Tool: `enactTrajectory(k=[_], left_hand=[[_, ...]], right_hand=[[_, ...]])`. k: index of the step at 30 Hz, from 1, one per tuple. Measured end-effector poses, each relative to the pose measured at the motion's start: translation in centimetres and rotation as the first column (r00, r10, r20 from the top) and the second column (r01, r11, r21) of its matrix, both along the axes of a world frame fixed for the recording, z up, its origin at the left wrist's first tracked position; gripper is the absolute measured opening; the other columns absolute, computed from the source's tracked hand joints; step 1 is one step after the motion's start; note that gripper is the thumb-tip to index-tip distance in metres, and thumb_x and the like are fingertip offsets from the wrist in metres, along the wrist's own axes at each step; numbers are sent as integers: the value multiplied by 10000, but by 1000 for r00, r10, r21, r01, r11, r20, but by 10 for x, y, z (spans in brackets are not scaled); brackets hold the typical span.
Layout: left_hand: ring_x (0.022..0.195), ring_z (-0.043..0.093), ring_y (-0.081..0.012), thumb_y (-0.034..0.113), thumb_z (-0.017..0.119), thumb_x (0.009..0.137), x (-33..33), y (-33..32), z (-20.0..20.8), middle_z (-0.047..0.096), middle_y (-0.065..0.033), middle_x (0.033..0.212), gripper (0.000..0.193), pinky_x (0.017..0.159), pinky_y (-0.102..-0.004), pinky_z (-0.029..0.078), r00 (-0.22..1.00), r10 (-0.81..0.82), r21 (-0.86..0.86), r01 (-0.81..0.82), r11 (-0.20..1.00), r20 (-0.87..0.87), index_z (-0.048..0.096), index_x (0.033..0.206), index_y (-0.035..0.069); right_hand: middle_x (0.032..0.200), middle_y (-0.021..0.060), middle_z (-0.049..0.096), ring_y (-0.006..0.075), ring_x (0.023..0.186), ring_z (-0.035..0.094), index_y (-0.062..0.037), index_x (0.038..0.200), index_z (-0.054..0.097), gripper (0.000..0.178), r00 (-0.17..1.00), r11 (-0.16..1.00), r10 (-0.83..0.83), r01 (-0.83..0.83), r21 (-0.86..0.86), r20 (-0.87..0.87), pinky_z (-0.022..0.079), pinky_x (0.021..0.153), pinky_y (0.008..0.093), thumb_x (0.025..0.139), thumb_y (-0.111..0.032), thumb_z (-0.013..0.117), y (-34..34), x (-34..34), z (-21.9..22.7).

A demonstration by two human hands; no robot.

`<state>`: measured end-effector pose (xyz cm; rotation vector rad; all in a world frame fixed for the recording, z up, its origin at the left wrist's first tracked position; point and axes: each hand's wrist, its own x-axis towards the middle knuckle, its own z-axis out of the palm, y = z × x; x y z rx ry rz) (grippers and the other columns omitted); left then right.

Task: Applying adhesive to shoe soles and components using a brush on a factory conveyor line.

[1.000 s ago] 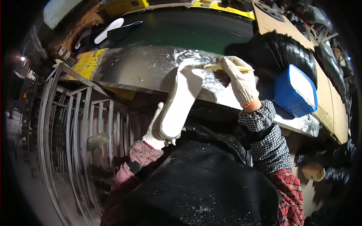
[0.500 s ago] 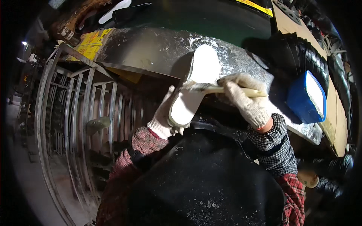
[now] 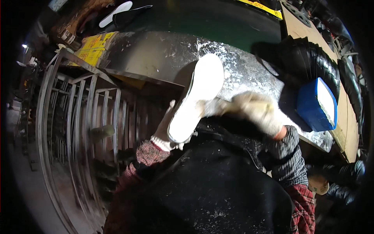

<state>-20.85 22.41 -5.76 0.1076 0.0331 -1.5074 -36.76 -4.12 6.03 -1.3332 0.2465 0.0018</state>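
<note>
A white, shoe-shaped sole [image 3: 206,82] lies tilted across my left hand [image 3: 163,126], its broad end up and away from me over the bench edge. That gloved hand grips it from beneath and along its left side; most of the fingers are hidden under it. My right hand [image 3: 257,111], also in a knitted glove and smeared by motion, is closed around the handle of a flat brush [image 3: 213,107]. The blurred bristles are at the sole's right edge, near its narrow middle.
The dark bench [image 3: 167,50] is spattered with white. A blue tub [image 3: 307,103] of white stuff stands at right, beside a row of black curved pieces [image 3: 311,58]. Metal racks [image 3: 72,117] stand at left. Another white sole [image 3: 117,13] and yellow printed sheets [image 3: 91,48] lie farther off.
The brush has moved from lying across the sole to its right edge. My right hand has dropped slightly. The sole has shifted a little toward me and left, with my left hand.
</note>
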Motion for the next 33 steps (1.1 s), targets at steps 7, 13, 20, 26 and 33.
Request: enactTrajectory(k=[7, 13, 20, 26, 33], left_hand=[[614, 632, -508, 686, 400, 884, 11, -4, 1, 637, -309, 1063, 750, 390, -559, 524, 963, 124, 136, -94, 986, -240, 463, 1378, 125], [557, 637, -289, 562, 574, 881, 118, -16, 49, 647, -223, 833, 716, 353, -309, 489, 981, 164, 291, -188, 938, 106, 537, 1179, -88], [1007, 618, -262, 206, 658, 907, 133, -116, 91, 615, -165, 1119, 389, 847, -339, 565, 579, 494, 15, -659, 752, 649, 537, 1169, -54], [958, 614, -251, 131, 689, 753, -3, -136, 114, 623, -76, 976, 364, 920, -603, 446, -869, 445, -720, 164, 674, 218, 615, 1105, 189], [1032, 605, -255, 208, 636, 761, -34, -164, 125, 620, -25, 1039, 280, 961, -640, 408, -837, 546, -764, 371, 528, -29, 664, 1036, 245]], right_hand=[[1044, 111, 671, 178, 938, 642, -8, 1101, 653, 211, 914, 619, 2, 318, -718, 406, 521, 796, 294, 941, -134, 602, -36, 50, -5], [965, 93, 687, 154, 872, 652, -8, 1128, 637, 283, 900, 908, -245, 344, -241, 361, 533, 745, 251, 939, -218, 626, -37, 72, 33], [988, 113, 676, 175, 790, 653, -13, 1158, 609, 319, 585, 409, -448, 807, -427, 677, 530, 649, 271, 947, -251, 607, -127, 114, 23], [889, 92, 672, 157, 732, 640, -33, 1143, 592, 295, 639, 717, -689, 670, 192, 342, 524, 615, 285, 948, -252, 565, -113, 131, 41], [784, 97, 653, 162, 596, 607, -28, 1024, 609, 232, 667, 690, -716, 631, 356, 205, 525, 554, 286, 945, -244, 578, -88, 127, 30]])
